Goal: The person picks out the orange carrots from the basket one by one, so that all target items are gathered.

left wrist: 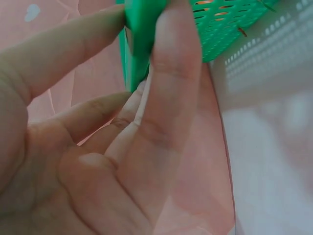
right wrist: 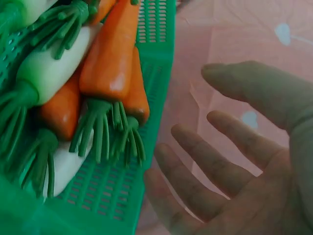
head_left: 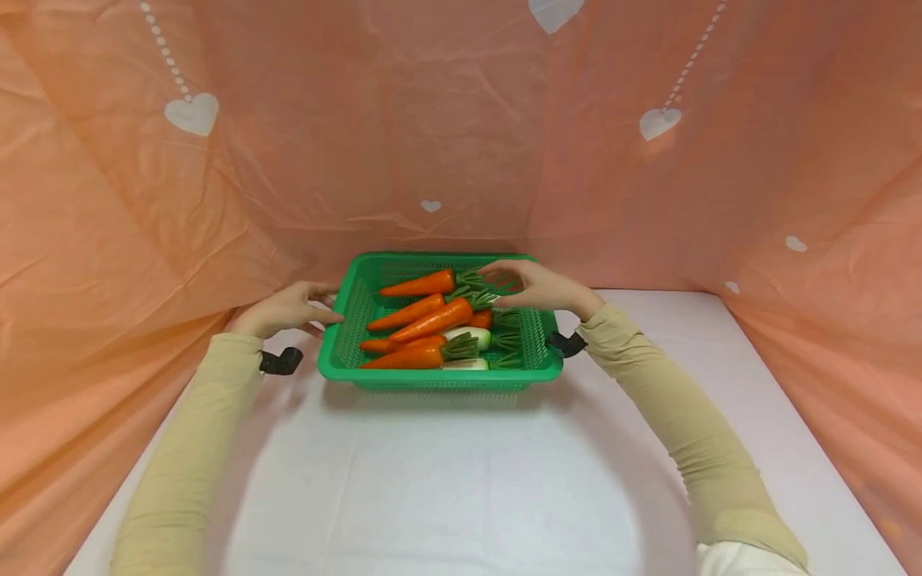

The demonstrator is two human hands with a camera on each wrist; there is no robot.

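Note:
A green plastic basket (head_left: 543,364) holds several orange carrots (head_left: 425,358) with green stem tops and several white radishes (head_left: 481,338). At the basket's left end, my left hand (head_left: 291,310) pinches the rim; the left wrist view shows its fingers (left wrist: 173,83) on both sides of the green edge. My right hand (head_left: 543,288) hovers by the far right corner, over the stem tops in the head view. In the right wrist view its fingers (right wrist: 215,161) are spread and bent slightly, with nothing between them, beside the basket wall.
The basket stands on a white-covered table (head_left: 446,480). Behind and at both sides hangs a pink-orange sheet (head_left: 468,144) with white hearts, close to the basket's back edge. Black wrist straps (head_left: 281,362) sit on both sleeves.

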